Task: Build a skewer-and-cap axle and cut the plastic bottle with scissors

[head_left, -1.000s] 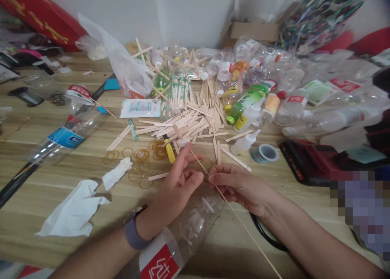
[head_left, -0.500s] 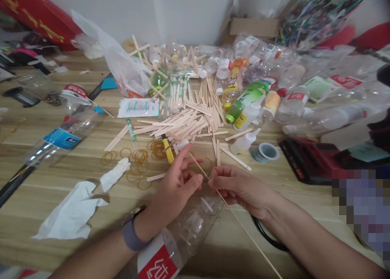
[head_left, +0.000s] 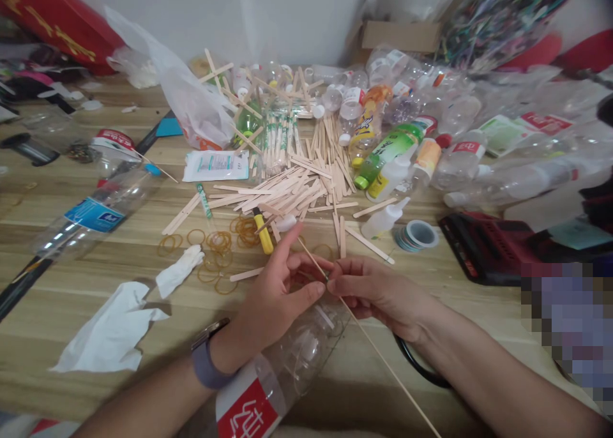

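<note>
A thin bamboo skewer [head_left: 387, 361] runs slantwise from between my hands down to the lower edge. My right hand [head_left: 371, 291] pinches it near its upper part, where a small dark spot, perhaps thread or wire, shows at the fingertips. My left hand [head_left: 292, 285] is beside the upper end, index finger stretched out and thumb apart from the other fingers. Its thumb tip comes close to my right fingertips; whether it touches the skewer is unclear. Below the hands lies a clear plastic bottle [head_left: 297, 361] with a red and white label, partly covered by my left forearm.
Loose craft sticks [head_left: 287, 192], rubber bands [head_left: 218, 243] and a yellow-handled tool [head_left: 264, 230] lie ahead. Plastic bottles [head_left: 390, 154] crowd the back right, near a tape roll [head_left: 421, 235] and a white squeeze bottle [head_left: 385, 218]. Tissues [head_left: 112, 332] lie left.
My left hand has moved slightly right, its thumb and middle finger closer to my right fingertips. My right hand still pinches the skewer. The view has shifted slightly.
</note>
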### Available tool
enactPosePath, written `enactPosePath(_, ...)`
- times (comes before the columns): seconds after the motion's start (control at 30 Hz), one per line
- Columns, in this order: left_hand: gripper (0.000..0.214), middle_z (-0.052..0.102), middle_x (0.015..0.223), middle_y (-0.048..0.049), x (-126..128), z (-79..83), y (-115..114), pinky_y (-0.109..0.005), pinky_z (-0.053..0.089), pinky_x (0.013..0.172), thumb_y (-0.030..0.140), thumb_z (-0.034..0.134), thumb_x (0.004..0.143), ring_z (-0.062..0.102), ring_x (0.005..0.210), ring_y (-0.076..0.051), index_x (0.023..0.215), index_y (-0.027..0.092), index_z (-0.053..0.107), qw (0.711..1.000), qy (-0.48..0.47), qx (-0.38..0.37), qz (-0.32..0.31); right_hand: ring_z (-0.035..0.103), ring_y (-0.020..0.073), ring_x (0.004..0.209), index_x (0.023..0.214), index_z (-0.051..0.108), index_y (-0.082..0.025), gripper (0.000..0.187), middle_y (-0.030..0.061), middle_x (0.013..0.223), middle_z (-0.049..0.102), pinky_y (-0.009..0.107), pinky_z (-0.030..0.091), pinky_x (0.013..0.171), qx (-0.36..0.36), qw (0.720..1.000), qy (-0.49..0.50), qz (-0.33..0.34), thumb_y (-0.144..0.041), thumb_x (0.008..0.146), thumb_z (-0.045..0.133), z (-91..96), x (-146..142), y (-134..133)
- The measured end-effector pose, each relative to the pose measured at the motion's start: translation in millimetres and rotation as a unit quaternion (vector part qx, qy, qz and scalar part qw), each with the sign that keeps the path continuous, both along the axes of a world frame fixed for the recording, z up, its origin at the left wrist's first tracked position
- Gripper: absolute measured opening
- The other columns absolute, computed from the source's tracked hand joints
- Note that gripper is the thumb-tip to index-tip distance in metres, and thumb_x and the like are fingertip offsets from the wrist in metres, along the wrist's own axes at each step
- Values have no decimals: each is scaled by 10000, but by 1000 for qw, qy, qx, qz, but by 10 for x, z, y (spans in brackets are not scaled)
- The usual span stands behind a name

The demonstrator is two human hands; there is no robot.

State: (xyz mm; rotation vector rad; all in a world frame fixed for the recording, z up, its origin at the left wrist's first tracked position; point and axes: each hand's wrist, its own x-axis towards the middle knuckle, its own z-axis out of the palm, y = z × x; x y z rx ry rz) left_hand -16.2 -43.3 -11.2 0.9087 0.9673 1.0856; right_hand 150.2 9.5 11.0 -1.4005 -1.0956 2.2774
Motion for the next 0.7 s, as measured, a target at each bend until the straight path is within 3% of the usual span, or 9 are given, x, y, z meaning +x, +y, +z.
enactPosePath(0.2, 829, 675, 1093, -55, 4, 2, 4, -268, 492, 787, 139, 670, 831, 597, 815, -113, 1521, 254, 225, 1000, -18, 4, 0, 275, 34, 438, 604, 509, -166, 265, -77, 492, 397, 217, 116, 435, -5, 1000, 21, 15, -313, 561, 725, 2, 11, -7)
enactPosePath(0.7, 734, 679, 1055, -40, -11, -41, -34, -272, 509, 778, 168, 691, 850, 623, 819, -119, 1471, 292, 319, 997, -74, 31, -22, 317, 35, 443, 602, 531, -159, 260, -49, 522, 444, 204, 145, 424, -31, 996, 70, 41, -334, 601, 724, 16, 49, -37)
